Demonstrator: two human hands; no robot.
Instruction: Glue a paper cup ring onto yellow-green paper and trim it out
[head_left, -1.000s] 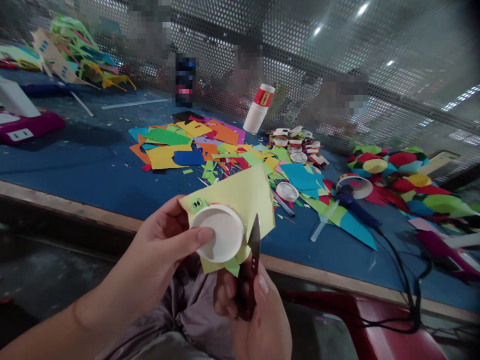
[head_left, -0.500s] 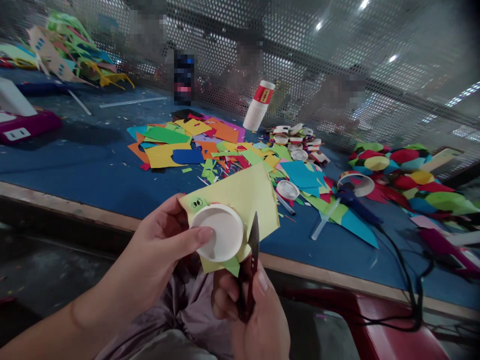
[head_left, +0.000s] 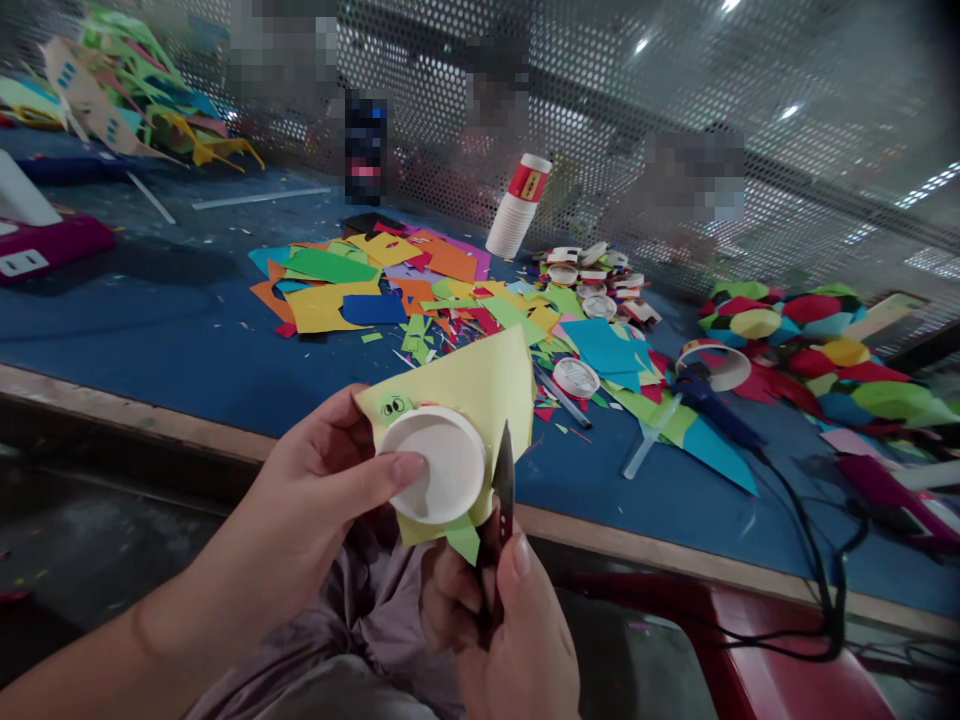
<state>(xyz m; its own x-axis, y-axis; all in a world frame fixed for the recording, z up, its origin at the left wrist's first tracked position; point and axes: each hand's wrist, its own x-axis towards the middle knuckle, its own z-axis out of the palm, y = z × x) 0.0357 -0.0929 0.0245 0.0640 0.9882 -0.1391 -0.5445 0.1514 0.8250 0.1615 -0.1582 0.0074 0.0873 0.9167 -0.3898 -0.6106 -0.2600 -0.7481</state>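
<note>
My left hand (head_left: 330,480) pinches a pale yellow paper sheet (head_left: 480,385), its thumb pressing a round white cup base (head_left: 442,475) against it. A small green piece with drawn eyes (head_left: 393,404) sits by the base's upper left, and a green paper tab (head_left: 463,538) sticks out below. In my right hand (head_left: 517,610) is a pair of scissors (head_left: 505,490), one blade upright at the sheet's right part, close beside the white base. My fingers hide most of the scissors' handles.
Coloured paper sheets and scraps (head_left: 330,305) lie across the blue table (head_left: 180,340). A stack of paper cups (head_left: 517,205) stands behind them. To the right are a glue gun (head_left: 712,405) with a black cord, a cut cup ring (head_left: 716,368) and layered colourful paper pieces (head_left: 817,340).
The scissors have shifted slightly left and closer to the white base. The sheet's right part has bent and looks narrower. My left hand keeps nearly the same place.
</note>
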